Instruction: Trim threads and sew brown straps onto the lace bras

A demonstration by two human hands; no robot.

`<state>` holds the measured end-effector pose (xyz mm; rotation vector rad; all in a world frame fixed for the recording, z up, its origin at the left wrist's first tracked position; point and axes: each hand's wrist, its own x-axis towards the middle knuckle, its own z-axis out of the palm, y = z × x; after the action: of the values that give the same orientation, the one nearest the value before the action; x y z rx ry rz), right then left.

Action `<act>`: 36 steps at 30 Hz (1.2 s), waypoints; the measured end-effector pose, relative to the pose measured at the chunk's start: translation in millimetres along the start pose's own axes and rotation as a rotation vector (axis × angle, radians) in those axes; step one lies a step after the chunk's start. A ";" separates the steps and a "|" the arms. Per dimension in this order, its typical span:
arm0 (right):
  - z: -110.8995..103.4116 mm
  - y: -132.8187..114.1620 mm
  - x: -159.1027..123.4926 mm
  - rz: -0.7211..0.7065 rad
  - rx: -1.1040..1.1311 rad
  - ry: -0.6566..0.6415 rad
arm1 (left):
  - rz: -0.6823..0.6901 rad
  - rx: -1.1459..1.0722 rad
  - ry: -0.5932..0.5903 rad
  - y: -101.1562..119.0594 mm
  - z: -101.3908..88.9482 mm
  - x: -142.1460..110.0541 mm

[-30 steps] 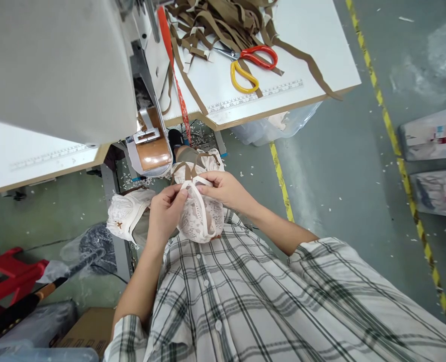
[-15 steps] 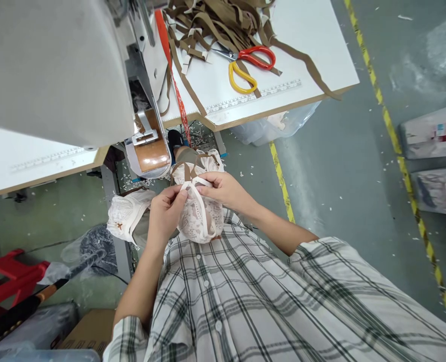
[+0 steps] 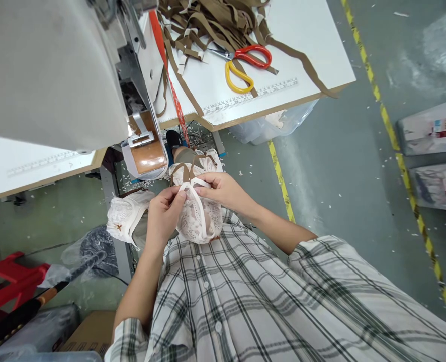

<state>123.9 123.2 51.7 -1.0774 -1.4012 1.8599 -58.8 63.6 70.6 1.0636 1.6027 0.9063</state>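
Note:
A white lace bra [image 3: 194, 221] with brown straps lies across my lap. My left hand [image 3: 166, 213] pinches its white edging from the left, thumb and fingers closed. From the right, my right hand [image 3: 225, 192] pinches the same edging close by, just below the brown strap [image 3: 187, 173]. The two hands are a short way apart, with a white band running down between them. Another white lace piece [image 3: 126, 213] with a small brown bow rests over my leg at the left.
A sewing machine [image 3: 53, 70] stands at the upper left. On the white table [image 3: 313, 60] lie scissors [image 3: 241, 65] with red and yellow handles and a heap of brown straps [image 3: 223, 22]. A clear plastic bag [image 3: 271, 124] hangs below its edge. Packed bags [image 3: 434, 130] lie at the right.
The view has shifted slightly, so the table and machine sit a little further left. Both hands keep their hold on the bra's edging, with hardly any movement.

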 end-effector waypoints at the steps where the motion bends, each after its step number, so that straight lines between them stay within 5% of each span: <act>1: 0.1 -0.3 -0.1 0.002 0.007 0.000 | 0.002 0.006 0.000 0.3 -0.1 0.0; 12: 1.3 -0.1 -0.2 0.007 0.010 -0.005 | -0.005 0.018 -0.020 3.5 0.7 0.5; 16: -8.2 1.6 0.4 -0.028 -0.155 0.014 | -0.005 0.050 -0.011 0.8 -3.4 0.7; 20: -43.2 12.2 -8.8 -0.055 -0.420 0.175 | -0.025 0.177 0.106 -23.7 -22.4 -1.5; 24: -83.4 21.8 -20.8 -0.012 -0.440 0.370 | -0.065 0.197 0.245 -52.0 -46.3 0.7; 28: -107.8 23.8 -5.1 -0.064 -0.495 0.548 | 0.069 0.168 0.437 -57.5 -41.9 23.1; 30: -115.5 27.6 11.7 -0.047 -0.665 0.555 | 0.109 0.216 0.457 -61.4 -26.1 37.6; 33: -120.7 43.6 30.4 0.023 -0.850 0.417 | 0.003 0.315 0.309 -84.1 -11.0 49.8; 36: -121.3 69.3 31.6 0.043 -0.948 0.355 | -0.115 0.381 0.403 -123.1 -37.8 37.4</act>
<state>213.5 189.5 -38.4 -1.7617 -2.0709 0.8883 -127.1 54.3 -44.4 1.0744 2.2149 0.7880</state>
